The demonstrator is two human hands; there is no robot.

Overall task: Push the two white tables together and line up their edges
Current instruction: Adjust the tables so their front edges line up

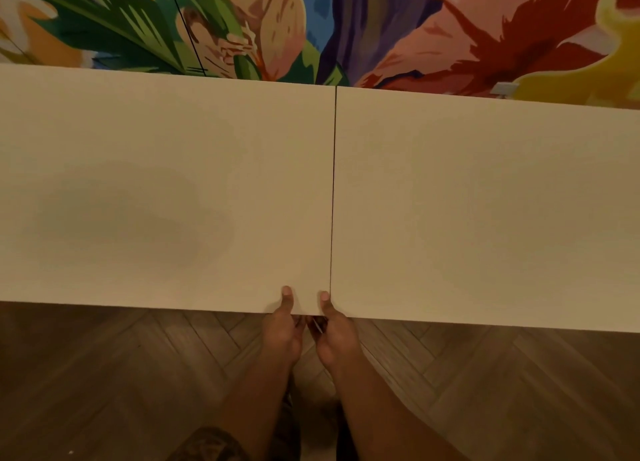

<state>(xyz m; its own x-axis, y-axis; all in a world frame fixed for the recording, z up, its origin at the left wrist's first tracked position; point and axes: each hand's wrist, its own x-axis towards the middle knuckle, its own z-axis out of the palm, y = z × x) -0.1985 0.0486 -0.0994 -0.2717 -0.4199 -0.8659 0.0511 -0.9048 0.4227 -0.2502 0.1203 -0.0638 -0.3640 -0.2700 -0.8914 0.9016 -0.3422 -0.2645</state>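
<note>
Left hand [282,325]: grips near edge of left table [166,190], thumb on top, fingers hidden beneath | Right hand [336,336]: just beside it, same grip, thumb at the seam [333,190] | Right table [485,211]: right of both hands, meets left table along a thin dark line; near edges almost level | Floor [104,374]: below hands

The left table [156,183] and the right table [485,211] stand side by side, their inner edges meeting along a thin seam. Behind both runs the wall [346,21]. At the near edge, by the seam, the left hand [282,329] and right hand [336,336] grip the left table's near right corner, thumbs on top.
</note>
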